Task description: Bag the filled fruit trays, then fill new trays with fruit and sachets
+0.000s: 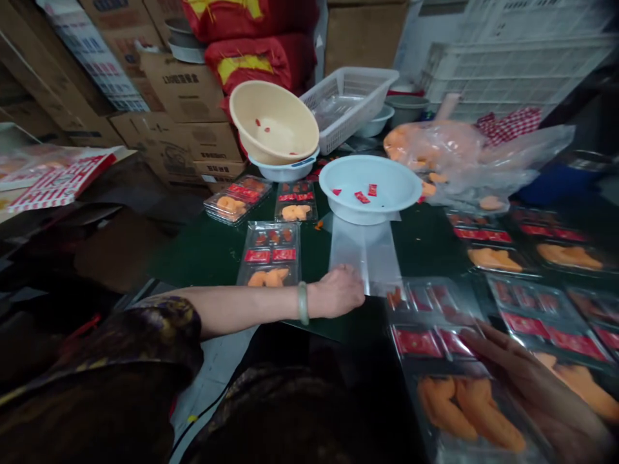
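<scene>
Two hands apart — left hand (pixel 338 291) half-curled at near end of clear plastic sleeve (pixel 365 251), grip unclear, sleeve's long axis pointing toward white bowl (pixel 370 190); right hand (pixel 536 386) spread open, holding nothing, over plastic tray (pixel 411 361), right of sleeve.

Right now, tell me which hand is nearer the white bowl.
Left hand: on the clear plastic film below the white bowl. Right hand: farther off, lower right, over a clear plastic tray.
</scene>
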Demonstrator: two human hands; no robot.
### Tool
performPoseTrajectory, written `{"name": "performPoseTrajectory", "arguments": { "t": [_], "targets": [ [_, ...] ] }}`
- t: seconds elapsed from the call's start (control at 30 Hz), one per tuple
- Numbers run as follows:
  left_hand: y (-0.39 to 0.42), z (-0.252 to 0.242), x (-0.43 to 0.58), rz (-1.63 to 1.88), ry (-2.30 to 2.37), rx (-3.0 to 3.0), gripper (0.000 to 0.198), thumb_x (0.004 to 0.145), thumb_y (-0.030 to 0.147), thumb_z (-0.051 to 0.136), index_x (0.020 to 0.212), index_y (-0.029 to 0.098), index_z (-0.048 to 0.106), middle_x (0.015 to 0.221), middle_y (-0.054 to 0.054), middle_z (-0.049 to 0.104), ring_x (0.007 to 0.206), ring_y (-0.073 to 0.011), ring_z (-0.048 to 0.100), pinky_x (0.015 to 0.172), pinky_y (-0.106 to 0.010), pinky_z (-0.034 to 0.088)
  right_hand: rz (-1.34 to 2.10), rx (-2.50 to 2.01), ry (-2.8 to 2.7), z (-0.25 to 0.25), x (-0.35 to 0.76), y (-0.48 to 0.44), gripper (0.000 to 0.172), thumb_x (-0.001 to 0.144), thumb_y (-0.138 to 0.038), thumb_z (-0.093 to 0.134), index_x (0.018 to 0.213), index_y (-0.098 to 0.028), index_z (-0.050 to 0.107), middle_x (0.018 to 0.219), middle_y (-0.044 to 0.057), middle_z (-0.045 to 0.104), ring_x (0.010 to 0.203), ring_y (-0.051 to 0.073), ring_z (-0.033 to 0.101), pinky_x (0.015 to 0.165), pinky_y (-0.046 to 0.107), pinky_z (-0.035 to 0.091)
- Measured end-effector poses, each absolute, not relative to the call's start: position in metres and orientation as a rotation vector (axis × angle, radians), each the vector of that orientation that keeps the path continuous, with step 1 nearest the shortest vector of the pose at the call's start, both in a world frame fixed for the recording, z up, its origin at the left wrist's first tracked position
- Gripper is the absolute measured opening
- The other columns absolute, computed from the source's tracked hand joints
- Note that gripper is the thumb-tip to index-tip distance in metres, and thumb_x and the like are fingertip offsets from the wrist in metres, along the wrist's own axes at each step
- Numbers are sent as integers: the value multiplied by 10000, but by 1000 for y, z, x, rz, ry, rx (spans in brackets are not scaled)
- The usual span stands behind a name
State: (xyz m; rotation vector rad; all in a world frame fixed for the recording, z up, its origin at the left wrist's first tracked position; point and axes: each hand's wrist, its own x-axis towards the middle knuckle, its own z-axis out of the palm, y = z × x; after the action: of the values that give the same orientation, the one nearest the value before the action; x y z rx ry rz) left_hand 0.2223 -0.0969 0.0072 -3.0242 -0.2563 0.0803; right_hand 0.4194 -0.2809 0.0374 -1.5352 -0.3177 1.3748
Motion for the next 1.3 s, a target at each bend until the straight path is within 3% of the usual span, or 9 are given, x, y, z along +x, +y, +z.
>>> {"name": "performPoseTrajectory", "arguments": {
  "t": [0.1,0.23,0.4,0.63,0.83,0.93,1.03,1.2,1.3],
  "targets": [
    [-98,1,227,33,-205,-2984,187,786,92,423,877,52,581,835,-176,579,794,-251,514,627,-358,370,1420,-1518,-168,40,413,-289,398,511,-229,813,873,-271,654,723,11,710,587,201,659,496,245,549],
    [-99,3,229,-52,-191,-2970,268,789,168,453,996,32,553,931,-188,564,774,-253,507,591,-360,371,1461,-1592,-203,39,416,-288,424,590,-295,772,997,-258,657,815,33,724,629,204,670,523,251,549],
    [-92,-4,236,-47,17,-2981,193,778,63,406,787,79,598,813,-172,588,797,-261,513,628,-372,363,1521,-1572,-239,36,422,-290,356,654,-299,723,1004,-259,673,951,48,714,758,233,679,640,301,560],
    [-67,12,244,-31,-184,-3243,177,764,84,454,645,137,574,685,-76,586,638,-170,487,558,-297,314,1523,-1513,-333,40,407,-292,322,628,-267,747,945,-244,694,805,52,714,618,183,649,524,241,505],
    [-44,18,258,-135,-628,-3585,430,677,400,667,465,168,373,481,33,342,500,-95,309,496,-267,205,1767,-1265,-493,31,393,-260,344,634,-311,746,940,-172,673,593,4,627,437,111,536,456,218,414],
    [-38,15,258,-12,-670,-3790,508,790,537,474,465,177,322,463,45,272,465,-78,252,472,-251,218,1809,-1235,-512,26,392,-247,328,621,-293,752,911,-165,671,558,-20,592,435,101,521,490,229,428],
    [-32,16,256,88,-519,-3874,456,858,444,361,493,172,349,483,44,287,469,-75,267,472,-234,246,1796,-1242,-497,25,395,-244,302,625,-291,745,887,-162,668,540,-26,573,420,96,506,486,230,423],
    [-25,26,255,461,-365,-3863,107,678,152,534,573,143,518,517,31,468,493,-88,403,478,-220,288,1778,-1268,-465,28,396,-248,322,594,-291,760,875,-163,668,573,-8,592,442,106,531,464,220,421],
    [-34,31,254,333,-351,-3743,66,661,128,536,596,144,533,563,12,512,535,-104,439,506,-226,316,1803,-1208,-485,29,389,-246,354,608,-281,750,928,-165,654,621,-3,609,446,91,525,447,197,422]
  ]
}}
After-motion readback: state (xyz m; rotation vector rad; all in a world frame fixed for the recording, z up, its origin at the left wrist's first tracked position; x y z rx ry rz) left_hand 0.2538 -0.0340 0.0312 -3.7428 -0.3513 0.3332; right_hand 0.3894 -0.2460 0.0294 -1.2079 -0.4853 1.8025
